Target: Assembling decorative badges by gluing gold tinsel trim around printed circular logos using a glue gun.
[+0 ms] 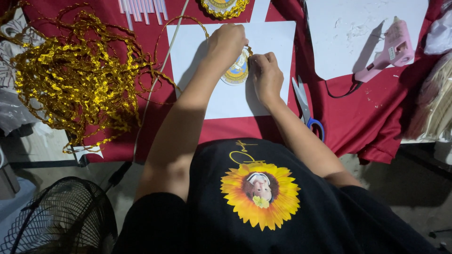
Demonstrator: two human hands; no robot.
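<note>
Bench edges: the bench (pixel 358 117) is covered by a red cloth whose near edge hangs just in front of the person's chest; its right near corner droops in folds.
Open room: bare red cloth shows between the two white sheets and along the near edge; the left end is crowded by trim.
Left hand: the left hand (pixel 227 42) is curled in a loose fist, fingertips pressed down on the upper rim of the round badge (pixel 237 71).
Right hand: the right hand (pixel 266 75) lies just beside it, fingers bent and pinching the thin gold trim strand (pixel 181 21) against the badge's right rim.
Badge: it lies on the white sheet (pixel 226 101) near the middle of the bench, between the two hands and partly under them.
Gold trim pile: one large tangled heap (pixel 75 75) fills the left end, its strand looping over to the hands.
Scissors: one pair with blue handles (pixel 306 106), near the right hand, points toward the far edge.
Glue gun: one pink glue gun (pixel 388 51) stands on a second white sheet (pixel 348 37) at the far right.
Glue sticks: a row of pale sticks (pixel 141 9) at the far edge; exact count cannot be told.
Second badge: one more gold-rimmed badge (pixel 221 7), cut off by the far edge.
Below bench: one black wire fan guard (pixel 61 216) by the left near corner.
</note>
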